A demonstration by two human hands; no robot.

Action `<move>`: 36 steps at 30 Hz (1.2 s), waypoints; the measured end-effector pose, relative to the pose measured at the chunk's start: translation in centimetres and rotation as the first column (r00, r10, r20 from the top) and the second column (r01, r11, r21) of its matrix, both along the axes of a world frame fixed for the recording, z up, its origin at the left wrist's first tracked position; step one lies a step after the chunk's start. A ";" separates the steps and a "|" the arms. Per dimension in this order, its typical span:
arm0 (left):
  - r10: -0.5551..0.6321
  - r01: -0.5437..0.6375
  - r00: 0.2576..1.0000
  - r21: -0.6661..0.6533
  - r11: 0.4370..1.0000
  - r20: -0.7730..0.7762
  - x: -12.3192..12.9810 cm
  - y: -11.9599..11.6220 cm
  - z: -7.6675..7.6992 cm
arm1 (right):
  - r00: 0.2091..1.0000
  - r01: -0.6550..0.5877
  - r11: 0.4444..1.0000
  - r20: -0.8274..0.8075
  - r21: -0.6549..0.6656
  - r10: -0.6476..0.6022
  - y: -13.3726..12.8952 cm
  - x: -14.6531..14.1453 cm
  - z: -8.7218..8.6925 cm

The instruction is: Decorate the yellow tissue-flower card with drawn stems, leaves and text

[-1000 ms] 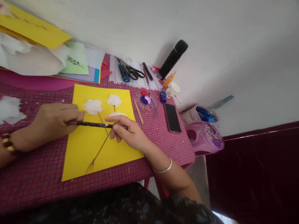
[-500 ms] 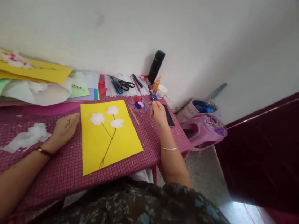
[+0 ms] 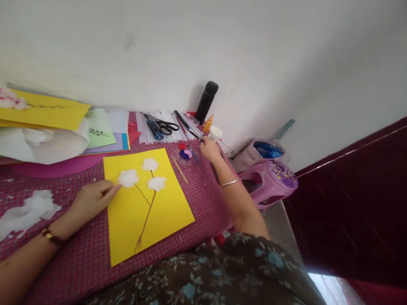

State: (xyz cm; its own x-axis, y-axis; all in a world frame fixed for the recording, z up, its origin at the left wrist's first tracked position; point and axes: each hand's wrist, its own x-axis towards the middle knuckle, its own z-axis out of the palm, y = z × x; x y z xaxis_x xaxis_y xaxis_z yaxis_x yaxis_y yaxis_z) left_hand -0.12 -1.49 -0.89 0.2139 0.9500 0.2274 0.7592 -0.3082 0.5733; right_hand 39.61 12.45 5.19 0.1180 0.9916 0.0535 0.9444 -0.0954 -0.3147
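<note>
A yellow sheet (image 3: 166, 217) lies on the checked tablecloth, with a brown branching stem and white fluffy flowers (image 3: 156, 183) on it. My left hand (image 3: 90, 200) rests over the sheet's left edge, fingers loosely stretched and tips at the leftmost flower (image 3: 128, 178). Nothing shows in its grasp. At the back right of the table, my right hand (image 3: 210, 150) is closed on a slim dark pen-like stick (image 3: 195, 135), pointing up and left; whether it is a brush or a pen cannot be told. Red, blue and pink paint blobs (image 3: 185, 154) sit beside this hand.
Scissors (image 3: 165, 127) and a blue cutter (image 3: 154, 129) lie on white strips. A black bottle (image 3: 206, 102), an orange tube (image 3: 208, 123) and a white cup (image 3: 215, 133) stand near the wall. Torn white tissue (image 3: 25, 214) and stacked papers (image 3: 63, 115) are on the left. A purple stool (image 3: 270, 180) stands right.
My left hand has gone from a fist beside the sheet to stretched fingers at the left flower. My right hand holds the dark stick at a flatter slant. The camera view has shifted slightly.
</note>
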 end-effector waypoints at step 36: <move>0.022 -0.018 0.995 -0.042 0.999 0.094 -0.5 -0.9 1.2 | 0.990 -0.062 0.969 -0.111 0.238 0.090 -8.0 1.6 -1.1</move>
State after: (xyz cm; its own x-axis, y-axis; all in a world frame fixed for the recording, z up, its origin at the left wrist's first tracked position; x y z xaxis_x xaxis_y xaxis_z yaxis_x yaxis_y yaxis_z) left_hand -0.61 -2.42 0.29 0.1742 0.9628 0.2068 0.7069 -0.2685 0.6544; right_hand 41.22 4.48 4.13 0.0626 0.9595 0.2747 0.8999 0.0647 -0.4312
